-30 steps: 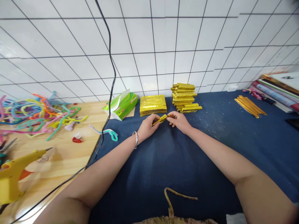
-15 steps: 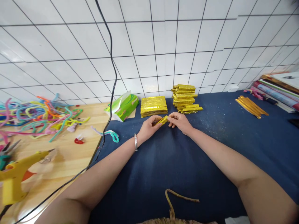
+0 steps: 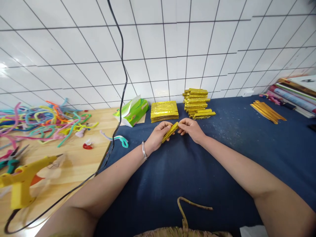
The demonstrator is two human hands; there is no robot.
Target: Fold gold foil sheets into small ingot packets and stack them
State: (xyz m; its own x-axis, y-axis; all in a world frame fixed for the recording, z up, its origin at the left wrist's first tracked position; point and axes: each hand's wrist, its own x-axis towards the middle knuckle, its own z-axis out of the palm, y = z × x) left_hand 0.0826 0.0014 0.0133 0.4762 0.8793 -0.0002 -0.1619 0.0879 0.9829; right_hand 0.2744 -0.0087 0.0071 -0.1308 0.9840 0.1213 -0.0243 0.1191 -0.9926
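Between my hands is a narrow folded strip of gold foil paper (image 3: 170,132), tilted up toward the right. My left hand (image 3: 158,135) pinches it along its length. The thumb and fingers of my right hand (image 3: 190,129) are closed at its upper right end. Just behind my left hand lies a flat stack of gold foil sheets (image 3: 164,110). A pile of folded gold foil strips (image 3: 197,103) stands behind my right hand.
A green tissue pack (image 3: 134,112) sits by the tiled wall. On the wooden table at left lie tangled pipe cleaners (image 3: 46,123), pliers (image 3: 14,158) and a yellow glue gun (image 3: 23,177). A black cable (image 3: 124,79) hangs across the left. Orange-gold strips (image 3: 268,111) and books (image 3: 293,95) lie right.
The foil strip has turned steeper in my left hand, and more of its length shows. My right hand stays at its upper end. The view has shifted slightly.
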